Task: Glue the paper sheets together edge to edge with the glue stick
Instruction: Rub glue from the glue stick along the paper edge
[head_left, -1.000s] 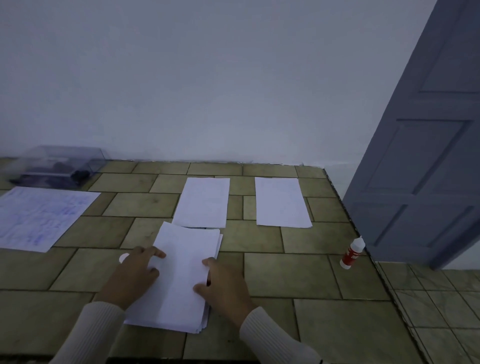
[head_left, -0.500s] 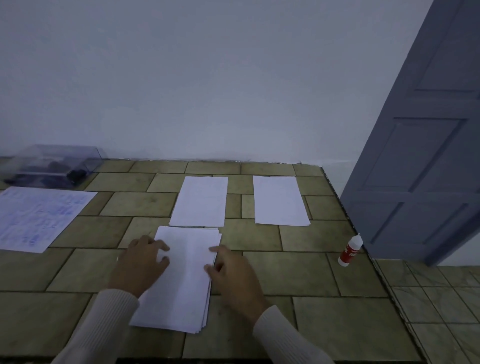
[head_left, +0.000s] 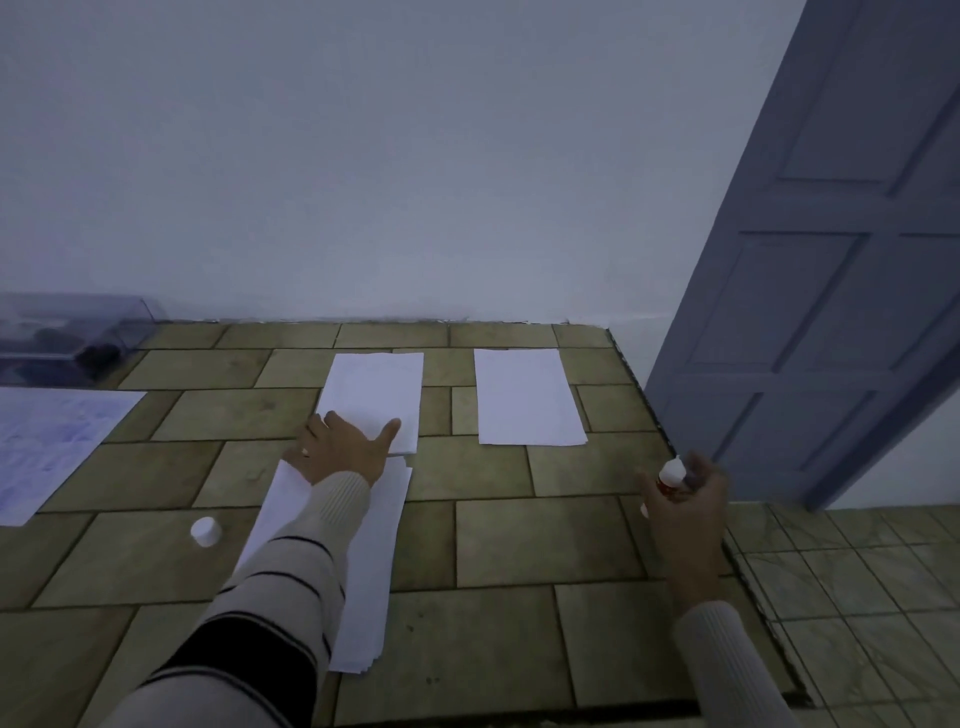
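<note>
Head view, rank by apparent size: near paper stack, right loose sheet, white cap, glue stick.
1. Stack of white paper sheets (nearest camera)
2. Single white paper sheet, right
3-4. Round white plastic cap, red-and-white glue stick: unranked, right hand covers the stick

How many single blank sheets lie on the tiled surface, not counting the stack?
2. The middle sheet lies under the left hand's fingers; the right sheet lies beside it, nearer the door. The stack may hide others.
</note>
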